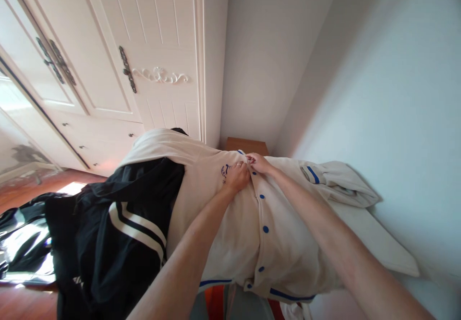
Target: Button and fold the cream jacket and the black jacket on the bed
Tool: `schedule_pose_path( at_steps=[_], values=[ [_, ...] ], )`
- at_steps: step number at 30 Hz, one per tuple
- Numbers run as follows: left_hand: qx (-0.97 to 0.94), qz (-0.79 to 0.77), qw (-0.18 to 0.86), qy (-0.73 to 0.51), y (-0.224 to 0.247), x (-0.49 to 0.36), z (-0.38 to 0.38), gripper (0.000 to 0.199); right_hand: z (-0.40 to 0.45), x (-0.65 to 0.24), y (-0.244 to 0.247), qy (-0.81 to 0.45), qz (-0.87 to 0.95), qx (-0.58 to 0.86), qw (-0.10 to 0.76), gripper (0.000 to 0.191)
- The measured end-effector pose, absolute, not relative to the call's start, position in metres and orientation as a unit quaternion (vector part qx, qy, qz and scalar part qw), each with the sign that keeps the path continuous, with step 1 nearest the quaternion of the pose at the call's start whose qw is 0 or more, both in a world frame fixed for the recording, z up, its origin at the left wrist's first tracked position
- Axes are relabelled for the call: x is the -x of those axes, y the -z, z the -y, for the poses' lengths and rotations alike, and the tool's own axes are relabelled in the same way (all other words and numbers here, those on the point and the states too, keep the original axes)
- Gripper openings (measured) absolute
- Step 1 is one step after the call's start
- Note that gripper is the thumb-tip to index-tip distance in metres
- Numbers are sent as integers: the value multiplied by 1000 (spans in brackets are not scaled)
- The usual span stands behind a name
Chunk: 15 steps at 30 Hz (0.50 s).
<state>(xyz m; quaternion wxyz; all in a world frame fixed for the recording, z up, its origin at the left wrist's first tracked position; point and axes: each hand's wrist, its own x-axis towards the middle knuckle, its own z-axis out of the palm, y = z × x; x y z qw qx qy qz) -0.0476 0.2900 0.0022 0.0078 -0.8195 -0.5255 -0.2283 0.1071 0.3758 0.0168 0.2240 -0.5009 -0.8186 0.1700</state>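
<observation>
A cream jacket (pixel 226 224) with blue buttons and blue-striped trim lies spread out in front of me, its front closed along the button line. My left hand (pixel 238 175), wearing a ring, pinches the left edge of the front near the collar, beside a small dark blue embroidered mark (pixel 225 172). Right next to it, my right hand (pixel 259 163) has its fingers closed on the jacket's front edge, just above a blue button (pixel 254 172). The fingertips of both hands nearly meet.
Black clothing with white stripes (pixel 93 243) lies to the left. Behind stands a white wardrobe (pixel 108 46) with dark handles. A white board (pixel 378 238) sticks out at the right, near the pale wall (pixel 396 94). A brown wooden piece (pixel 247 144) shows behind the collar.
</observation>
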Motion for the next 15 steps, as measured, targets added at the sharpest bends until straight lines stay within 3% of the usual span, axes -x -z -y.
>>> schedule_pose_path(
  at_steps=[2, 6, 8, 15],
  values=[
    [824, 513, -1, 242, -2, 47, -288, 33, -371, -113, -24, -124, 868, 445, 180, 45],
    [827, 507, -16, 242, 0, 47, -289, 32, -363, -116, -35, -6, 923, 377, 74, 18],
    [831, 503, -14, 236, 2, 48, -290, 31, -363, -115, -42, 24, 933, 357, 41, 18],
    [856, 475, -19, 204, 2, 51, -291, 31, -386, -112, -60, -5, 924, 370, 99, 20]
  ],
)
